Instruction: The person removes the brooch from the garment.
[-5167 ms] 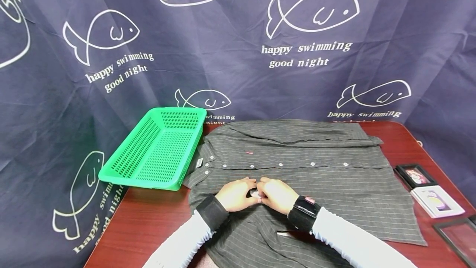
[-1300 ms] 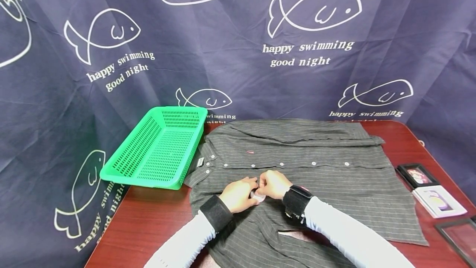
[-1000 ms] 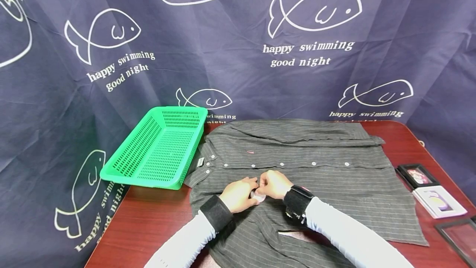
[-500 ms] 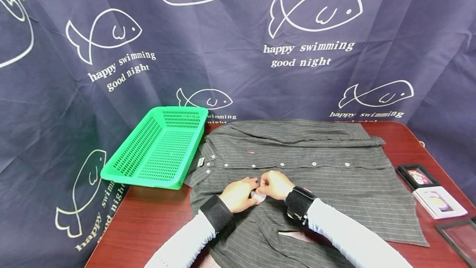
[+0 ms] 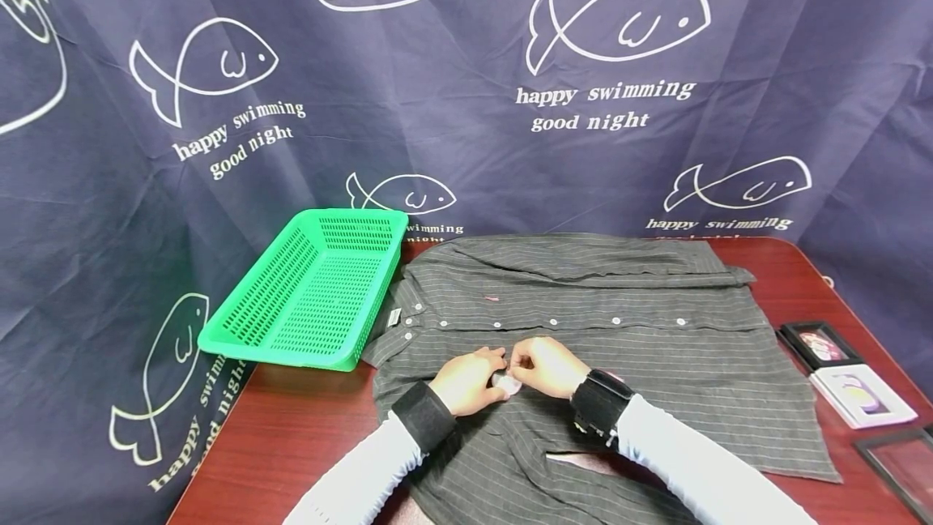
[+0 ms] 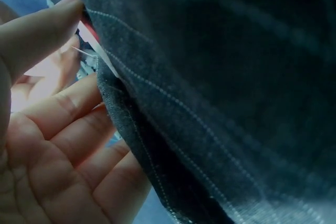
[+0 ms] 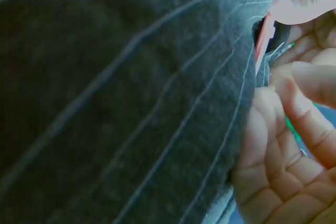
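Note:
A grey pinstriped shirt (image 5: 641,379) with white buttons is spread on the table. My left hand (image 5: 462,383) grips a small pale round disc, like a badge (image 5: 505,385), its thumb curled toward the fingers. Edge-on, the badge shows red and white in the left wrist view (image 6: 93,36) and lies against the cloth. Close beside it, the thumb and index finger of my right hand (image 5: 550,367) pinch together. At their tips runs a thin pale strand (image 7: 276,50), a thread or a pin; I cannot tell which. The badge's back is partly hidden.
An open green basket (image 5: 219,339) stands at the left of the red-brown table (image 5: 291,436). At the right edge lie a black framed box (image 5: 820,344), a white box (image 5: 863,397) and a dark frame with a clear pane (image 5: 900,464). A fish-print curtain (image 5: 466,63) hangs behind.
Since the oldest frame, my right hand has drawn slightly off the badge, fingers curling into a pinch. In the last half second its wrist shifted right. My left hand stays almost still.

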Available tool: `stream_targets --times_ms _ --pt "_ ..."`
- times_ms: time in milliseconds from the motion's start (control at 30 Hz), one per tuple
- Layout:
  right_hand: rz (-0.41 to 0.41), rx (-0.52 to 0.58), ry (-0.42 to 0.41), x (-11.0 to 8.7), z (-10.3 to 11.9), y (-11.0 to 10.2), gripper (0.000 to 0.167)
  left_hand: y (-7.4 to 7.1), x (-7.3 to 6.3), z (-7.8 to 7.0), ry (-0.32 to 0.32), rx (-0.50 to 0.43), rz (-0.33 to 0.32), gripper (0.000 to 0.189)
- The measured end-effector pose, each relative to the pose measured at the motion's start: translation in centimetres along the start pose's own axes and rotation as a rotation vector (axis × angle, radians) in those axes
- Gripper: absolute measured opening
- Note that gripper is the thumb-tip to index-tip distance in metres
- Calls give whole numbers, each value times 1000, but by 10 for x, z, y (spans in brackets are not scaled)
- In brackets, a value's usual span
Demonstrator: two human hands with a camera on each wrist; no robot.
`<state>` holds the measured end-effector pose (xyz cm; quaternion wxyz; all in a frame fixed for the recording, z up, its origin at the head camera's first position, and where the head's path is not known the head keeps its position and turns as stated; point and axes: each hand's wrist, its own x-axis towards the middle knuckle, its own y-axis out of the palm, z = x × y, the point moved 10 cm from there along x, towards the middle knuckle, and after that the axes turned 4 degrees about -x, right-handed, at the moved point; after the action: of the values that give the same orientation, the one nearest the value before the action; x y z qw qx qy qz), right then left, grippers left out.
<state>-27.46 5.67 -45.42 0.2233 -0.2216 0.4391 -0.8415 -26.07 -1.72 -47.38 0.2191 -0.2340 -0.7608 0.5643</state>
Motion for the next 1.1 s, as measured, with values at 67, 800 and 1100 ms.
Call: stream_targets --times_ms 67,800,1100 --pt "-6 -37 -36 -2 4 -1 13 0 0 1 -6 -13 5 42" --pt "-34 -170 -229 -20 30 1 12 4 2 5 20 -47 45 46" --pt "-98 -294 -335 -22 40 5 19 5 2 7 13 -54 51 46"
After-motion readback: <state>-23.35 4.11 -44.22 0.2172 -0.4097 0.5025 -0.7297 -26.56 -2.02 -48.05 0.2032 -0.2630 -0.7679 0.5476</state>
